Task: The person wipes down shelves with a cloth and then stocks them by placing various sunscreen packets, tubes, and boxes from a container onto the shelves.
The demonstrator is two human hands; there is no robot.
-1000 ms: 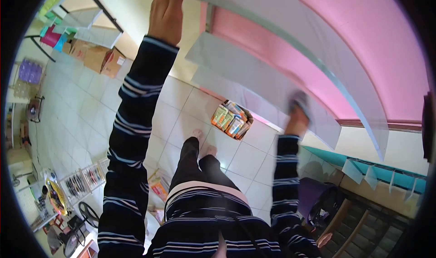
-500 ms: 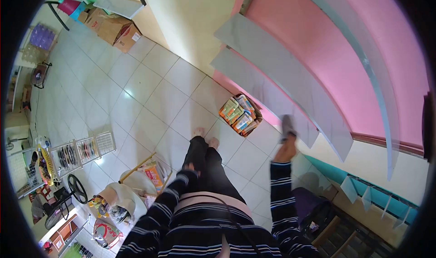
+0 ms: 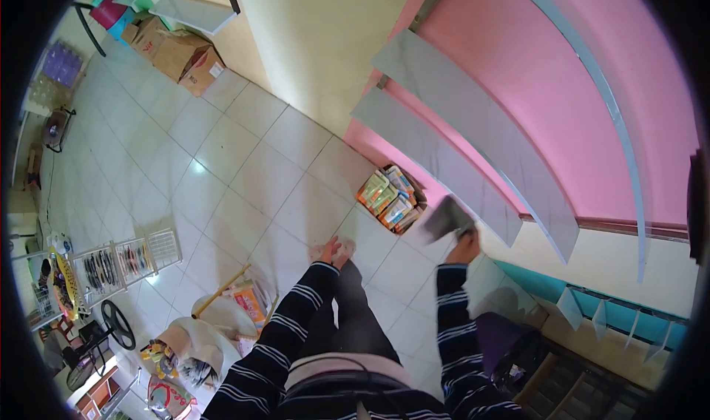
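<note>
The right hand [image 3: 466,246] has come down off the grey shelf boards [image 3: 458,135] where it was rubbing a second ago, and now hangs just clear of the lowest board's near end, fingers closed around a dark cloth [image 3: 446,218]. The left hand [image 3: 330,251], which a second ago was up at twelve o'clock gripping the top board, has dropped to the middle of the view in front of the legs. I cannot tell whether its fingers are spread or curled, since it is small and blends with the feet on the tiles behind it. So the wiping stroke on that board looks finished, or at least paused, with both arms lowered. The cloth is a dull grey-black scrap, bunched at the fingers and flaring out toward eleven o'clock from the hand; it seems limp, though motion blur makes its edge hard to read. Just past it at ten o'clock, a box of colourful packets [image 3: 392,198] sits on the tiled floor [image 3: 222,168] against the pink wall [image 3: 547,72].
</note>
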